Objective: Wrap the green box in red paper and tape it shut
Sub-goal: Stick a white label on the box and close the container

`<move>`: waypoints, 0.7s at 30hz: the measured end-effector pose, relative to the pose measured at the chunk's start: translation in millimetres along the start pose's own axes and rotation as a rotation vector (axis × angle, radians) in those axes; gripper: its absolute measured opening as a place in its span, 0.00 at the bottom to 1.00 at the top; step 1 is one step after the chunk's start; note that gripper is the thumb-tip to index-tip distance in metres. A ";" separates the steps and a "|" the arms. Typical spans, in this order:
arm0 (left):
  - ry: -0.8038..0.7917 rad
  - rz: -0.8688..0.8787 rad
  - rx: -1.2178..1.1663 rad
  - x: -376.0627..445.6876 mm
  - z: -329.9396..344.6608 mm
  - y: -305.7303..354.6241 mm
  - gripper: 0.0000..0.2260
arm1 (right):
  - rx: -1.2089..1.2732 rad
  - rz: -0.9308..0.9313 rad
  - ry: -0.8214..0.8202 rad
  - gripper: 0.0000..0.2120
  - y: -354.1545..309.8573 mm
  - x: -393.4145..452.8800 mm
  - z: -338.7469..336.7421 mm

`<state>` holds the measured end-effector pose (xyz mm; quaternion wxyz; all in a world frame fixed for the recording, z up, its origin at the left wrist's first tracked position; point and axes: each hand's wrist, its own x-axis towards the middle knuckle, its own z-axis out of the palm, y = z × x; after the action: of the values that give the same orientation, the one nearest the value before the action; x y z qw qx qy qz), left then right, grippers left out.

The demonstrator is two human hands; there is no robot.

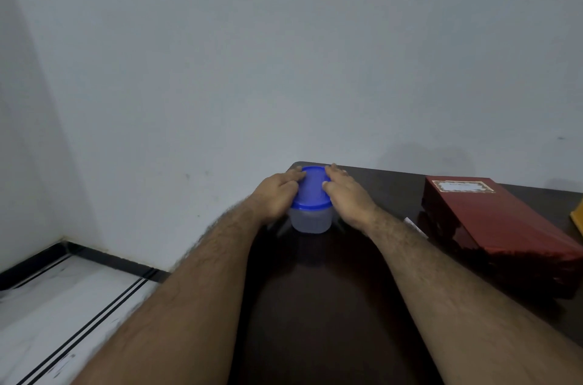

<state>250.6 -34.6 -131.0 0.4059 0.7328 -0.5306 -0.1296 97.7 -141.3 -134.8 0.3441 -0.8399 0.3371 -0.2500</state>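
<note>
Table: a dark brown glossy wooden table (331, 305) is seen under both forearms, reaching to the wall.
Left hand: the left hand (276, 195) is laid against the 9 o'clock side of the container, the fingers curled over the lid edge; it is held from this side.
Right hand: the right hand (347, 195) is laid against the 3 o'clock side of the same container, the fingers bent round the lid rim; the grip is shared by both hands.
Container: a round translucent plastic container with a blue lid (310, 198) is standing upright on the table between the hands, near the far left corner.
Wrapped box: a flat rectangular box in shiny red paper (492, 220), with a pale bordered label on top, is lying at 3 o'clock of the container, well apart from it. No green surface is visible on it.
White strip: a small white piece (415, 227) is seen just beside the red box; what it is cannot be told.
Yellow object: a yellow edge (578, 214) is cut by the frame at 3 o'clock.
Wall: a pale grey wall (284, 53) is standing behind the table.
</note>
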 end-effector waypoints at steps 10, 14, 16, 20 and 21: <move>-0.292 0.100 0.261 7.8 -15.5 -4.1 0.47 | -0.146 -0.037 -0.043 0.27 19.3 6.1 1.1; -0.255 0.118 0.271 11.5 -11.8 -10.0 0.49 | -0.188 -0.015 -0.054 0.27 17.3 4.4 0.0; -0.261 0.155 0.391 13.9 -16.5 -5.7 0.44 | -0.220 -0.013 -0.051 0.26 13.9 4.1 -1.9; -0.235 0.192 0.655 15.6 -25.2 14.0 0.42 | -0.303 0.001 -0.055 0.26 4.4 6.4 -10.0; -0.229 0.204 0.684 15.1 -23.7 15.1 0.43 | -0.309 0.011 -0.059 0.26 2.4 6.1 -11.7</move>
<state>261.2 -38.7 -101.3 0.0862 0.7502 -0.6554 0.0150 93.1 -151.9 -128.0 0.2219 -0.8880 0.3658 -0.1686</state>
